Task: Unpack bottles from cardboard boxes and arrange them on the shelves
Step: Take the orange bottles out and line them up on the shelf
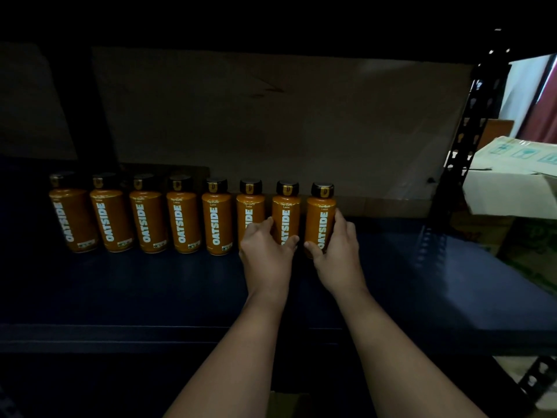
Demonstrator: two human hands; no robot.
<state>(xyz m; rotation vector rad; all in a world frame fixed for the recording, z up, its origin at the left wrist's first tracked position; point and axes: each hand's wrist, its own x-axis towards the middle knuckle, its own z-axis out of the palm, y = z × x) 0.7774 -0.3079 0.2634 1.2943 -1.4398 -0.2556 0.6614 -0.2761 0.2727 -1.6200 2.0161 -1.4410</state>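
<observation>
**Eight bottles lined up on dark shelf**

Eight orange "OATSIDE" bottles (184, 218) stand upright along the shelf (422, 282). The left hand (265, 251) grips the seventh bottle (285, 212); the right hand (337, 251) grips the eighth bottle (321, 215). An open cardboard box (512, 182) sits far right, contents unseen.

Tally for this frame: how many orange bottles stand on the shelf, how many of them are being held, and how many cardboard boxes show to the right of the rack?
Orange bottles free-standing on the shelf: 6
Orange bottles held: 2, the seventh bottle by the left hand, the eighth bottle by the right hand
Cardboard boxes at right: 1, the white box
Total: 9
</observation>
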